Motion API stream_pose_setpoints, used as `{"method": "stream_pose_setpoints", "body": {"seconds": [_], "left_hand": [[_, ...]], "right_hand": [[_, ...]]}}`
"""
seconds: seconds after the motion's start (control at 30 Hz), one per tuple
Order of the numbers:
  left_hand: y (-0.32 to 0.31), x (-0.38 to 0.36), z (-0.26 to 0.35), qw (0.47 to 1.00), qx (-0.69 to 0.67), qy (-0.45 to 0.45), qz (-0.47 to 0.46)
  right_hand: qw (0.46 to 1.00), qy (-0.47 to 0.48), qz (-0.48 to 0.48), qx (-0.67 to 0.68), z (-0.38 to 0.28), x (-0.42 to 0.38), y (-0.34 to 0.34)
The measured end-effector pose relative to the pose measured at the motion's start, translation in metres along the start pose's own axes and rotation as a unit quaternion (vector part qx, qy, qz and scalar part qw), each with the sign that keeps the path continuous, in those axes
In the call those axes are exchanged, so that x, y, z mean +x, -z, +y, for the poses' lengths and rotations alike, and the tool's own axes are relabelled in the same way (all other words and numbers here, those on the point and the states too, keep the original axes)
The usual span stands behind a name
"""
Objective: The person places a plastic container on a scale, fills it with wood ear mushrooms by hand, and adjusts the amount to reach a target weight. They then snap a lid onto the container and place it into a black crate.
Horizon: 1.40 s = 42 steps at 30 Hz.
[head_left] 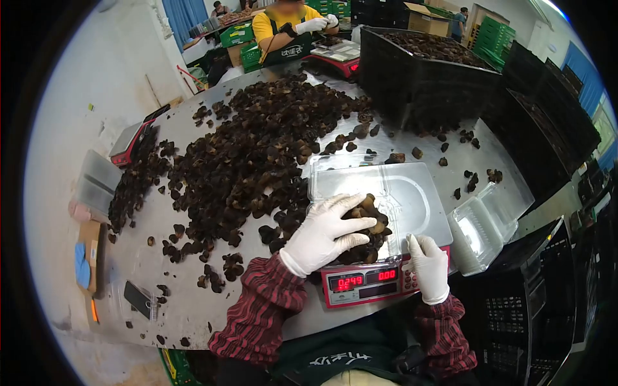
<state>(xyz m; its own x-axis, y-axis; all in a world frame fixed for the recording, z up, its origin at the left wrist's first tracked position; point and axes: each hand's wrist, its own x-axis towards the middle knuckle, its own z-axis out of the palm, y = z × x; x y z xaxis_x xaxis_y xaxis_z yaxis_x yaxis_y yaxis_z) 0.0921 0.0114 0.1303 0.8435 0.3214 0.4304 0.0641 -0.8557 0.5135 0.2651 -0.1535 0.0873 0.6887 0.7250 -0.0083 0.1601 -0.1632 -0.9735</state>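
My left hand, in a white glove, lies with spread fingers on dark brown mushroom pieces that look like wood ear. They sit in a clear plastic clamshell box on a red digital scale, whose display shows 0.249 and 0.00. The open lid extends toward the back of the scale. At the scale's front right corner, beside its keypad, is my right hand, gloved too, with thumb and fingers pinched together. Whatever may be between those fingertips is too small to tell.
A large mushroom heap spreads across the metal table. Empty clamshell boxes lie to the right. Behind stands a tall black crate full of mushrooms. A phone lies at left. Across the table a person works at another scale.
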Motion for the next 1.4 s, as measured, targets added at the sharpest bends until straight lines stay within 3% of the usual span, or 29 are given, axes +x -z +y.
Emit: {"method": "stream_pose_setpoints", "body": {"seconds": [0.13,0.2,0.27,0.33,0.4,0.47,0.5,0.6,0.63,0.67,0.73,0.8,0.87,1.0,1.07,1.13,1.17,1.2,1.27,1.3,1.33,1.4], "left_hand": [[0.019,-0.001,-0.003,0.994,-0.074,0.059,0.061],[0.019,-0.001,-0.018,0.98,-0.073,0.094,0.161],[0.017,-0.001,-0.046,0.966,0.039,0.134,0.217],[0.009,0.002,-0.07,0.946,0.052,0.232,0.22],[-0.001,0.005,-0.091,0.939,0.07,0.301,0.15],[-0.015,0.006,-0.107,0.944,-0.007,0.303,0.131],[-0.018,0.009,-0.113,0.93,-0.073,0.335,0.136],[-0.019,0.011,-0.11,0.925,-0.007,0.317,0.21],[-0.024,0.01,-0.118,0.936,0.056,0.25,0.243],[-0.019,0.015,-0.111,0.936,0.056,0.248,0.245],[-0.007,0.029,-0.088,0.975,0.072,0.09,0.192],[-0.011,0.037,-0.088,0.994,0.049,0.027,0.093],[-0.014,0.043,-0.085,0.999,0.009,0.038,0.013],[-0.01,0.052,-0.085,0.971,-0.133,0.175,0.092],[-0.008,0.053,-0.078,0.967,-0.151,0.176,0.107],[-0.002,0.055,-0.056,0.936,-0.262,0.166,0.168],[0.0,0.056,-0.046,0.953,-0.229,0.106,0.168],[0.004,0.058,-0.027,0.949,-0.258,0.082,0.159],[-0.004,0.058,-0.018,0.982,-0.173,0.049,0.063],[-0.016,0.056,-0.028,0.992,-0.126,-0.003,-0.017],[-0.025,0.053,-0.039,0.986,-0.111,0.01,-0.123],[-0.024,0.053,-0.035,0.984,-0.143,-0.048,-0.09]], "right_hand": [[1.0,0.02,-0.003,-0.023,-0.002,0.001,0.0],[1.0,0.028,-0.004,-0.01,-0.002,0.001,-0.003],[0.999,0.036,-0.004,0.001,-0.001,0.0,-0.004],[0.998,0.056,-0.003,-0.022,-0.001,0.0,-0.005],[0.996,0.057,-0.015,-0.072,0.011,0.003,-0.004],[0.982,0.085,-0.031,-0.166,0.019,0.005,-0.008],[0.988,0.036,-0.049,-0.14,0.016,0.004,-0.008],[0.992,-0.031,-0.074,-0.1,-0.003,0.001,-0.008],[0.991,-0.053,-0.088,-0.088,-0.006,0.001,-0.008],[0.991,-0.05,-0.087,-0.088,-0.006,0.002,-0.008],[0.992,-0.031,-0.088,-0.08,-0.003,0.002,-0.01],[0.992,-0.034,-0.092,-0.073,-0.004,0.003,-0.01],[0.993,-0.037,-0.093,-0.067,-0.004,0.004,-0.01],[0.993,-0.033,-0.078,-0.08,-0.002,0.004,-0.009],[0.993,-0.025,-0.078,-0.088,-0.002,0.004,-0.009],[0.993,-0.013,-0.071,-0.091,0.0,0.005,-0.01],[0.993,-0.013,-0.071,-0.09,0.0,0.006,-0.01],[0.994,-0.015,-0.073,-0.082,0.0,0.006,-0.01],[0.994,-0.018,-0.075,-0.075,0.002,0.005,-0.01],[0.994,-0.01,-0.07,-0.086,0.003,0.004,-0.011],[0.993,-0.001,-0.066,-0.098,0.003,0.005,-0.011],[0.993,-0.014,-0.068,-0.091,0.007,0.007,-0.011]]}}
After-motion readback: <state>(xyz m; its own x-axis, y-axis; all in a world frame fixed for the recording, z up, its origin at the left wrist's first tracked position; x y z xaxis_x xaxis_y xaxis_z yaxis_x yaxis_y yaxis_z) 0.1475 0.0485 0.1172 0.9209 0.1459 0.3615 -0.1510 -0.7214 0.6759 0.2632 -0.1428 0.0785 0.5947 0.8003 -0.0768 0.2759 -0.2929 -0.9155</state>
